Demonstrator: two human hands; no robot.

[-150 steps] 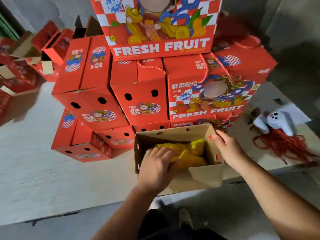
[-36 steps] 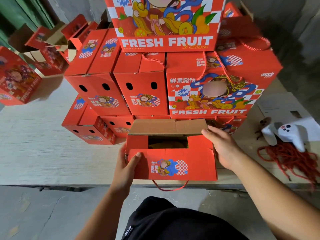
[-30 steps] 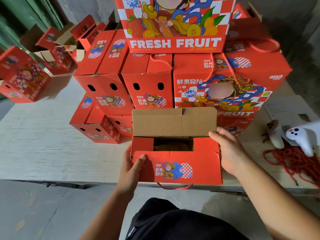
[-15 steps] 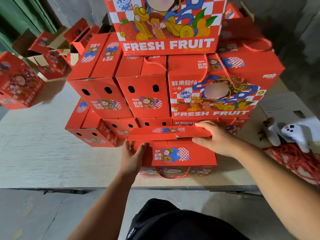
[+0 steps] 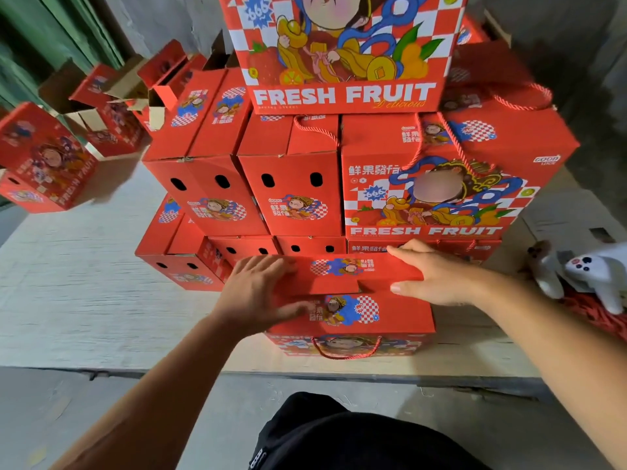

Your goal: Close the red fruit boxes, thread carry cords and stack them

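Observation:
A red fruit box (image 5: pixel 353 315) stands at the table's near edge, its two top flaps folded down and meeting in the middle. My left hand (image 5: pixel 258 293) lies flat with spread fingers on the left end of the flaps. My right hand (image 5: pixel 437 278) presses the far flap from the right with straight fingers. A red carry cord (image 5: pixel 346 351) loops down the box's front face. Behind it rises a stack of closed red fruit boxes (image 5: pixel 295 184), topped by one reading FRESH FRUIT (image 5: pixel 342 52).
A heap of loose red cords (image 5: pixel 597 313) lies at the right with a white game controller (image 5: pixel 583 276) on it. Open, unfilled red boxes (image 5: pixel 112 106) sit at the back left. The pale table (image 5: pixel 84 300) ends just in front of the box.
The far flap has come down from upright onto the box. My left hand moved from the box's left side up onto the flaps; my right hand followed the flap down.

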